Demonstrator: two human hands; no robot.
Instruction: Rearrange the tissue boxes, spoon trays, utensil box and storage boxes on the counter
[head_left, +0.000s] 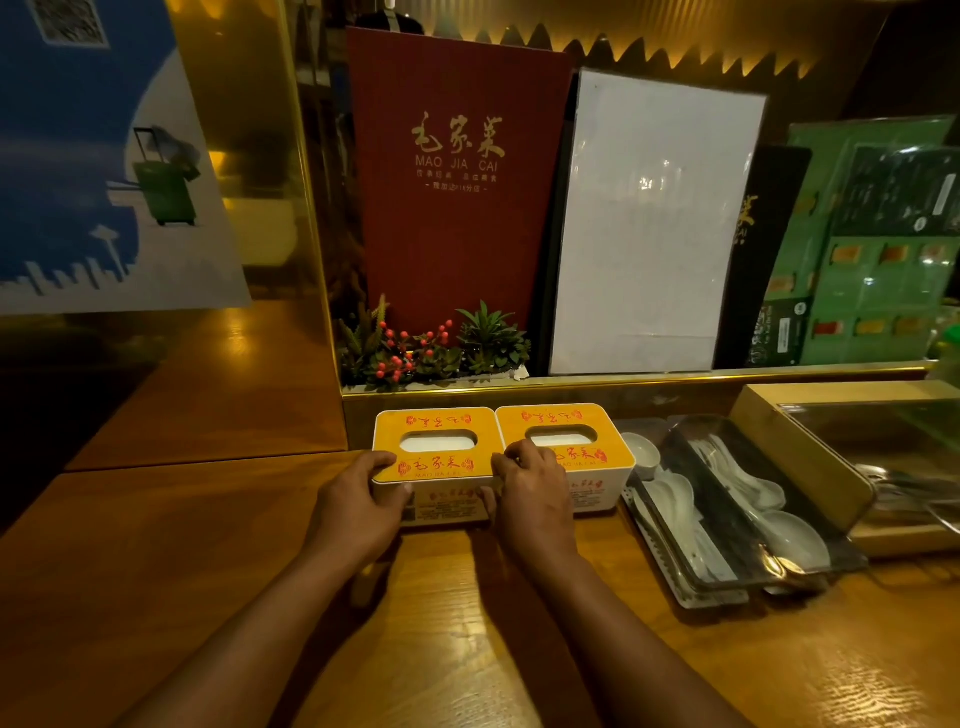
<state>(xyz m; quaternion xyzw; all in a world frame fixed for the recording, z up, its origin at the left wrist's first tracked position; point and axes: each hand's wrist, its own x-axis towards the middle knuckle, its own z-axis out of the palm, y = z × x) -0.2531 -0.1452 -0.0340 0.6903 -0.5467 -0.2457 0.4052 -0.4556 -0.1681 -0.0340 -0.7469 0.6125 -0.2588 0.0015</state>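
Two tissue boxes with yellow lids and red lettering stand side by side against the back ledge of the wooden counter. My left hand grips the left front corner of the left tissue box, and my right hand grips its right front corner, fingers lying over the seam with the right tissue box. To the right lies a clear-lidded spoon tray holding several white spoons. Farther right stands a wooden utensil box with a transparent lid.
On the ledge behind stand a red menu, a white laminated sheet, a green menu and a small planter with red berries. A blue poster leans at the left. A small white dish sits beside the tray.
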